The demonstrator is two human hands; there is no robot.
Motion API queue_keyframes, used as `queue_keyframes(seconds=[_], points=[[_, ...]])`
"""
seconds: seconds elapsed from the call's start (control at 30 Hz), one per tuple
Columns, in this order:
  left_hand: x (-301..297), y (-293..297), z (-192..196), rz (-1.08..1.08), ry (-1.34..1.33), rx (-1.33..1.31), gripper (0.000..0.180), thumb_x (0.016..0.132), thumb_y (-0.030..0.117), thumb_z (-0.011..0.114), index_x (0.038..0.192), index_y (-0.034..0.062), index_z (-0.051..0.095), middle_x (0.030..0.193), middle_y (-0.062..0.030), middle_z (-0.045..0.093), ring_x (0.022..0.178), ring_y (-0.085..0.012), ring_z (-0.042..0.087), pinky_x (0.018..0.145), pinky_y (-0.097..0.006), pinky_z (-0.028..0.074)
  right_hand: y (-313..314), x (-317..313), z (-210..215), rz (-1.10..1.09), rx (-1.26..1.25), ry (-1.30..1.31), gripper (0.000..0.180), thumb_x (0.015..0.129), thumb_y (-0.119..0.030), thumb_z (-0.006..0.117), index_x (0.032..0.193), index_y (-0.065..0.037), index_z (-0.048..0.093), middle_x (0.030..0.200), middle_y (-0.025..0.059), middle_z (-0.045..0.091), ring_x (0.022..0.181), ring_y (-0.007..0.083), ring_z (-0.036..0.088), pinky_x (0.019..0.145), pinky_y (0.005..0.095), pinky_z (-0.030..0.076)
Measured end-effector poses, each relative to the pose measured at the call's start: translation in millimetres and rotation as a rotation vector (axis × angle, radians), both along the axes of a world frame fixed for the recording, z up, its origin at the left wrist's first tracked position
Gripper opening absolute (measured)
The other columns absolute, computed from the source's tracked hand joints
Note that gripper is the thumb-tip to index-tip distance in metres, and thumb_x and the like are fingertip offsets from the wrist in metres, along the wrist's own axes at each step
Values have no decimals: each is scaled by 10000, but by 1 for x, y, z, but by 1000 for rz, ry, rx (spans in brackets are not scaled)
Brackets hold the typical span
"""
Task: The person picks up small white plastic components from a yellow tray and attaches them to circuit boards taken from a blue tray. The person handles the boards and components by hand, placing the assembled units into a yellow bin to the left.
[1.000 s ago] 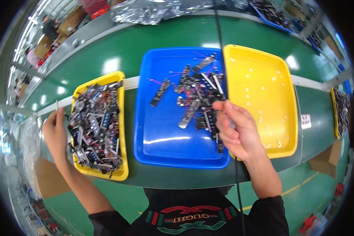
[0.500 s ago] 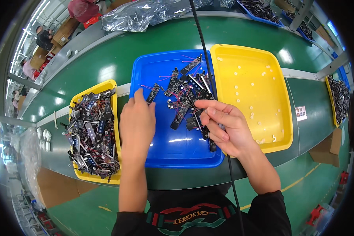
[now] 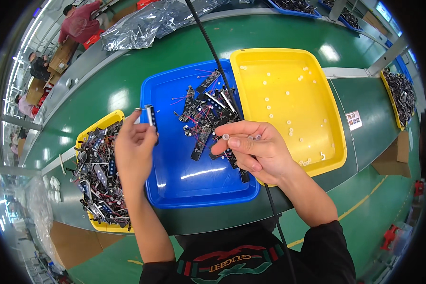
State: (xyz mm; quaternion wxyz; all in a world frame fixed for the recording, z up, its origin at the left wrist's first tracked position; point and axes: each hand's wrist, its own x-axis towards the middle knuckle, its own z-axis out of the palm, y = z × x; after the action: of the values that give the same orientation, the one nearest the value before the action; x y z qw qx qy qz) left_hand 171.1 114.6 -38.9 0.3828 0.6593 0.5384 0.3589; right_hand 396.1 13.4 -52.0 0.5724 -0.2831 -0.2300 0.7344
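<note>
My left hand is pinching a dark strip-shaped circuit board with a silvery edge, held upright above the left rim of the blue tray. My right hand is over the tray's right side, palm partly turned up. Between its thumb and index finger shows a small white plastic ring; more small whitish pieces sit among its fingers. Beneath it, a heap of dark circuit boards with thin red and purple wires lies in the blue tray, partly hidden by the hand.
To the right, a yellow tray holds several scattered small white rings. At the left stands a yellow bin piled with similar boards. A black cable crosses over the trays. Clear plastic sheeting lies at the back; people work beyond.
My left hand has lifted the circuit board and moved left with it. The right hand stays over the blue tray, and a white ring now shows at its fingertips. The whole view has shifted slightly.
</note>
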Motion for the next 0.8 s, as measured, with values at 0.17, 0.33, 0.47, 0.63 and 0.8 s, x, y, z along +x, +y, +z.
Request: queue_keyframes(seconds=[0.17, 0.33, 0.47, 0.63, 0.8], points=[[5, -15, 2, -298, -908, -371, 496, 812, 20, 545, 1283, -85, 428, 940, -121, 619, 838, -234, 644, 751, -354, 542, 0, -2, 2, 17, -14, 9, 217, 898, -46, 572, 1090, 42, 621, 902, 190, 665, 425, 39, 389, 393, 162, 292], [26, -35, -6, -440, -1010, -573, 537, 779, 7, 536, 1293, -84, 412, 993, -135, 615, 881, -280, 644, 781, -394, 532, -2, -3, 3, -52, -25, -148, 226, 877, -61, 618, 1079, 39, 630, 858, 157, 666, 445, 38, 419, 396, 165, 299], [32, -46, -7, -419, -1024, -610, 531, 788, 27, 539, 1294, -83, 419, 1020, -137, 603, 923, -271, 629, 785, -372, 524, -2, -4, 1, -66, 1, -213, 212, 864, -52, 637, 1056, 38, 632, 846, 133, 674, 456, 39, 430, 403, 170, 312], [38, -52, -5, -339, -1005, -608, 484, 860, 136, 553, 1278, -83, 447, 1005, -134, 600, 884, -239, 628, 777, -352, 518, -1, -10, 1, -131, 41, -249, 170, 855, -37, 646, 1014, 21, 636, 831, 116, 682, 462, 37, 433, 408, 172, 323], [36, -58, -20, -324, -1089, -608, 246, 906, 125, 567, 1103, -22, 562, 944, -115, 621, 818, -205, 626, 729, -334, 511, -8, -14, 5, -199, 160, -502, 133, 854, -27, 649, 978, 18, 642, 783, 82, 670, 526, 46, 499, 445, 178, 372]])
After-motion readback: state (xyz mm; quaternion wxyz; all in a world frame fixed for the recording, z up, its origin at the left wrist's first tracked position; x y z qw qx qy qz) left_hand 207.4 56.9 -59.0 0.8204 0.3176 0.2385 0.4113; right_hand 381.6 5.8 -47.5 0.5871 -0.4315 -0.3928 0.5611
